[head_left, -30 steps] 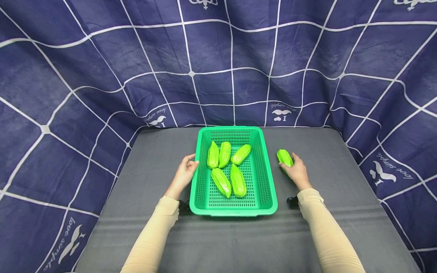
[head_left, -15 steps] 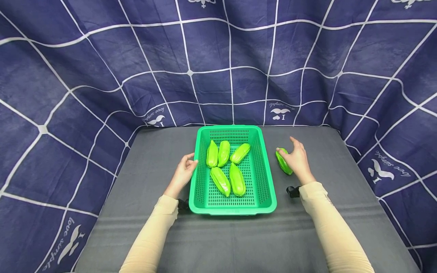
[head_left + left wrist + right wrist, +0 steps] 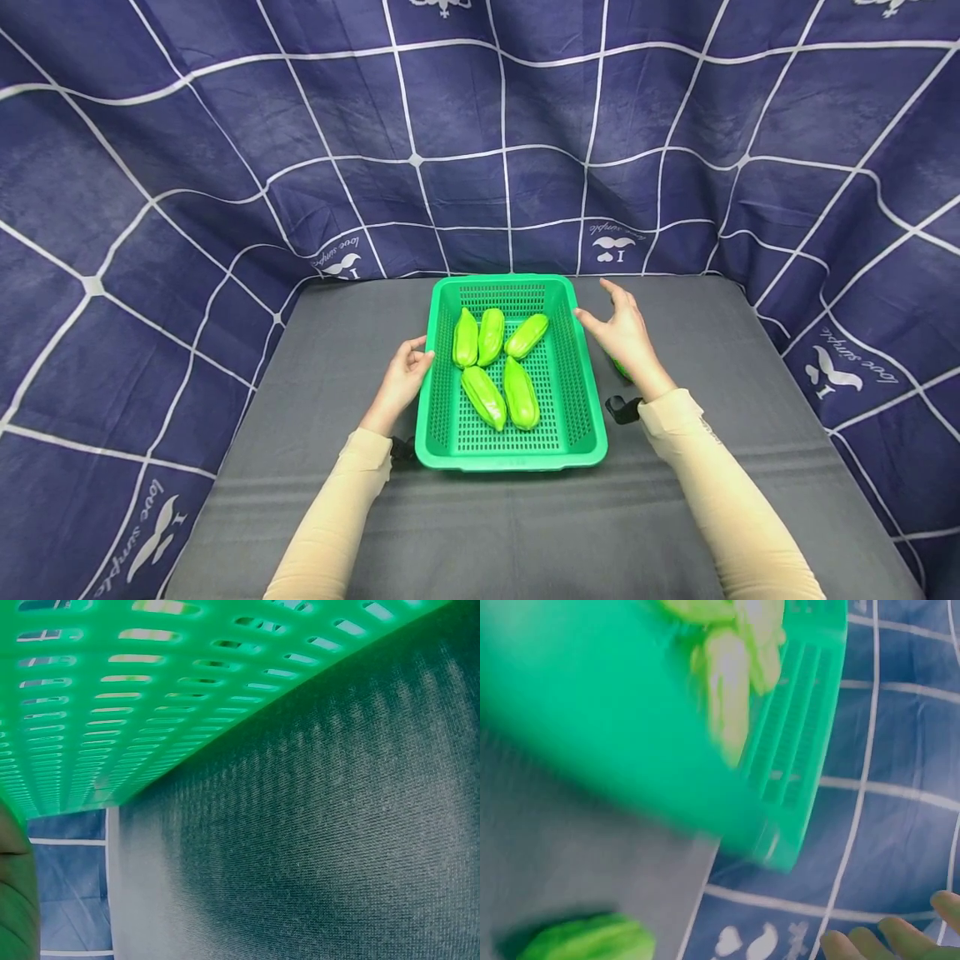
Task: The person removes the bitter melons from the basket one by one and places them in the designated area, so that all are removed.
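A green slotted plastic basket (image 3: 510,462) stands on the grey cloth with several elongated, ribbed light-green fruits (image 3: 522,396) in it; they look like star fruits. My left hand (image 3: 402,383) holds the basket's left rim, thumb at the edge; only part of the palm (image 3: 16,889) shows in the left wrist view. By the right rim my right hand (image 3: 628,337) is raised, thumb and fingers spread, holding nothing. Below it one more star fruit (image 3: 622,368) lies outside the basket, mostly hidden in the head view; its end appears in the right wrist view.
A grey cloth (image 3: 315,350) covers the table around the basket. Behind and at both sides hangs a blue curtain (image 3: 547,192) with white lines. A black wrist mount (image 3: 622,409) sits under the right wrist.
My right hand has let go of the star fruit beside the basket, lifted off and moved left to the basket's right rim. The left hand stays at the left rim.
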The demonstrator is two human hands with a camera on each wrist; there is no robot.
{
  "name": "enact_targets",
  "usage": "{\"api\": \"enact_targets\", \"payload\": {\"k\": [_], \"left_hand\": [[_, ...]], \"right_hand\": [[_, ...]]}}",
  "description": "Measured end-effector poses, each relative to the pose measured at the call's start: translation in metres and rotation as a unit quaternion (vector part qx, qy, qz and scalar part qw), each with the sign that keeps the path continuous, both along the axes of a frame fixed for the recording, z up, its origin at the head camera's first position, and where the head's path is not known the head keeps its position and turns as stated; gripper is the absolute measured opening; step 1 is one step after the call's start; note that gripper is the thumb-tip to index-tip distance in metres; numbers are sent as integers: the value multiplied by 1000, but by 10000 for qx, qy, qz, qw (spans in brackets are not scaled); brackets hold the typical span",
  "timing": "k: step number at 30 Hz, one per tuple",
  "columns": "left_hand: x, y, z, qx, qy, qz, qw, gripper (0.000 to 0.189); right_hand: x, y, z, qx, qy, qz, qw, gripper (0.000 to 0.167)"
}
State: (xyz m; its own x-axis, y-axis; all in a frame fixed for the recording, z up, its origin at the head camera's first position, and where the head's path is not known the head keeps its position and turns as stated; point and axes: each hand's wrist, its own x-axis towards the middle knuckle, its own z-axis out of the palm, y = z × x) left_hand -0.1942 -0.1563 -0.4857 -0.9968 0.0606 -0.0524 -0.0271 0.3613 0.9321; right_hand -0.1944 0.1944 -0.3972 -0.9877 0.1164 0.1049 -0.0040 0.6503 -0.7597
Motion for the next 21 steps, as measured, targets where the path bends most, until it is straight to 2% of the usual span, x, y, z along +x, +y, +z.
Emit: {"api": "enact_targets", "payload": {"k": [8, 10, 14, 17, 21], "left_hand": [[-1, 0, 2, -29, -46, -58, 10000, 53], [2, 1, 10, -63, -95, -91, 9999, 52], [14, 6, 34, -164, -75, -152, 9997, 50], [11, 4, 26, -155, 12, -132, 9998, 50], [-1, -1, 1, -71, 53, -105, 9999, 50]], "right_hand": [[1, -36, -1, -144, -300, 627, 9975, 77], [2, -44, -4, -117, -396, 710, 9966, 77], [4, -61, -11, -27, -763, 941, 9926, 78], [5, -71, -17, 20, -973, 1058, 9896, 79], [5, -76, -25, 97, -1128, 1090, 9876, 79]]}}
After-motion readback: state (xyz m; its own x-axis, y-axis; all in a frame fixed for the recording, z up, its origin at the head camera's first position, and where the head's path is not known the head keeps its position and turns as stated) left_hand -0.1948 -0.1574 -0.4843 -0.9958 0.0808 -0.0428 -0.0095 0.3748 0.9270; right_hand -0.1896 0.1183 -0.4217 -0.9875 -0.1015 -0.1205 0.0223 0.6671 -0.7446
